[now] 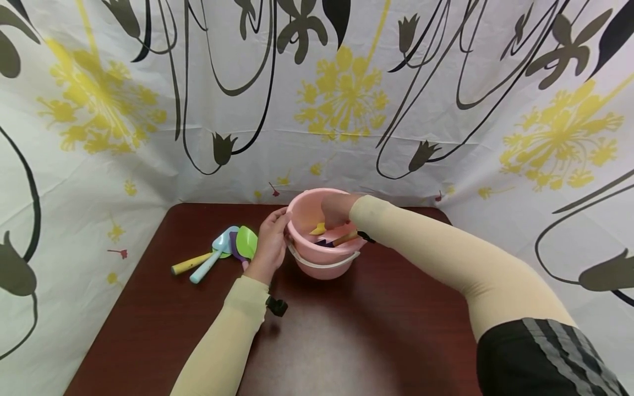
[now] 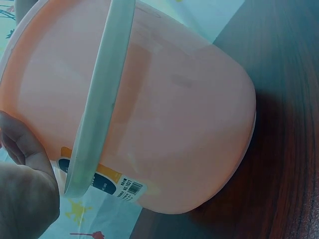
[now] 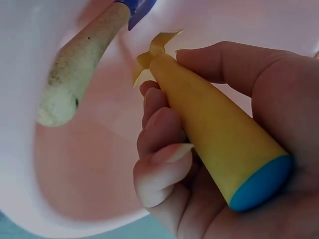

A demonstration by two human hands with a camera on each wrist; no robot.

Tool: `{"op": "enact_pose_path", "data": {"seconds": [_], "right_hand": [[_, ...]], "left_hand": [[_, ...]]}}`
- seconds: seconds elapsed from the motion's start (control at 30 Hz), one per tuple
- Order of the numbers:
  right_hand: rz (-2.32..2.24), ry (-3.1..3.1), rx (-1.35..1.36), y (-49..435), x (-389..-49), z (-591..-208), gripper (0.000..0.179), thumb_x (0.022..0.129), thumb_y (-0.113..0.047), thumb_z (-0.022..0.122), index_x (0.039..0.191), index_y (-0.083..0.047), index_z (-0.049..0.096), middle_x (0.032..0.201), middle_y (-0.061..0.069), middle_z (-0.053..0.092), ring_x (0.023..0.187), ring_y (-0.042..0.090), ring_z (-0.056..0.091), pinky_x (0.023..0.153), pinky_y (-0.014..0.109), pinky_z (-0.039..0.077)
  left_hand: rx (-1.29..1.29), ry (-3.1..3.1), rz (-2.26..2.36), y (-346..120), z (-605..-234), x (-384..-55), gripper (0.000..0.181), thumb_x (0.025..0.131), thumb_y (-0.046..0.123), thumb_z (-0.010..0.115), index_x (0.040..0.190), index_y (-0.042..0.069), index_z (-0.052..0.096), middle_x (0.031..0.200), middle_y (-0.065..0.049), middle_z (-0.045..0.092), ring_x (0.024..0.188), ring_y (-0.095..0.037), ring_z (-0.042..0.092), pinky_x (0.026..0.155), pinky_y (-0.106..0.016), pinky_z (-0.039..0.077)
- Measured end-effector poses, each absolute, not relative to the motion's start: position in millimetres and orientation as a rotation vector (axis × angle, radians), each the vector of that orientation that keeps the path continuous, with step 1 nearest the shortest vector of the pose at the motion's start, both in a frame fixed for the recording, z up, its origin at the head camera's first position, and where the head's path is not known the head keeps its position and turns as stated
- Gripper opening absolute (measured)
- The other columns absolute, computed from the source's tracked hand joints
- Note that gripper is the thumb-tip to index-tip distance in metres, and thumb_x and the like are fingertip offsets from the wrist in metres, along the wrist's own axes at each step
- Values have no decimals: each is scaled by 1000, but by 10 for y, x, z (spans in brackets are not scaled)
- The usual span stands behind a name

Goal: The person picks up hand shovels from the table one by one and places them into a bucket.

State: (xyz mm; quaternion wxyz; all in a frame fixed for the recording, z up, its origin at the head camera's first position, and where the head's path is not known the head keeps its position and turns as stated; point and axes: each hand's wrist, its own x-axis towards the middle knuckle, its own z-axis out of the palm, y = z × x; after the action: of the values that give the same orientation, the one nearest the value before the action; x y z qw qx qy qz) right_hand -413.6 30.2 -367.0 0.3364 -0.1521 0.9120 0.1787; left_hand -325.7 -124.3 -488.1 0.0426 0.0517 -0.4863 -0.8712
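A pink bucket (image 1: 309,206) stands at the table's far side, its pale handle (image 2: 99,99) hanging down around the outside. My left hand (image 1: 269,242) grips the bucket's rim on the left. Inside the bucket, my right hand (image 1: 338,209) holds a small yellow-handled garden tool (image 3: 209,119) with a blue handle end; the fingers wrap one side of the handle and the thumb the other. Its yellow metal head points away from the palm. Beside it in the bucket lies another tool with a worn pale handle (image 3: 79,64) and a purple-blue head.
Left of the bucket, several toy-like shovels lie overlapping: a light blue one (image 1: 204,269), a green blade (image 1: 246,242), a purple one (image 1: 235,245) and a yellow handle (image 1: 190,264). The dark red table (image 1: 396,308) meets a flower-patterned cloth (image 1: 346,165) at the back.
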Motion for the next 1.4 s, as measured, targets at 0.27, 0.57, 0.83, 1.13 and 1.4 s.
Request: {"op": "enact_pose_path", "data": {"seconds": [0.27,0.57,0.83,1.13,1.4], "right_hand": [[223,2416,-449,361,-4171,-3713,15,104,-12,66,104,-8,80,83,0,61,61,13,53,57,26,47],[2,2406,-141,357,-4179,-3626,23,102,-19,76,123,-11,77,109,7,66,79,15,63,81,29,59],[21,2393,-160,364,-4187,-3691,19,98,-19,78,113,-9,83,87,1,61,77,17,60,64,28,52],[-51,2337,-177,331,-4031,-3615,26,98,-9,70,121,-2,81,96,6,68,85,18,65,76,27,57],[-140,2245,-95,269,-3882,-3502,35,104,-5,68,137,4,74,119,12,71,112,24,67,101,32,57]], "left_hand": [[164,-1483,-2668,-1251,-4874,-3252,34,110,24,71,140,8,67,142,-12,64,116,-25,61,87,-27,56],[161,-1480,-2669,-1243,-4865,-3240,34,110,24,71,140,8,68,140,-12,65,112,-24,61,82,-26,55],[149,-1489,-2663,-1250,-4871,-3229,33,111,24,70,140,8,68,140,-12,66,112,-24,61,81,-26,54],[156,-1487,-2668,-1254,-4884,-3229,33,111,24,70,140,8,68,139,-12,66,110,-24,61,81,-26,55],[155,-1476,-2669,-1250,-4872,-3229,32,111,25,71,138,8,69,133,-11,68,102,-20,62,76,-25,54]]}}
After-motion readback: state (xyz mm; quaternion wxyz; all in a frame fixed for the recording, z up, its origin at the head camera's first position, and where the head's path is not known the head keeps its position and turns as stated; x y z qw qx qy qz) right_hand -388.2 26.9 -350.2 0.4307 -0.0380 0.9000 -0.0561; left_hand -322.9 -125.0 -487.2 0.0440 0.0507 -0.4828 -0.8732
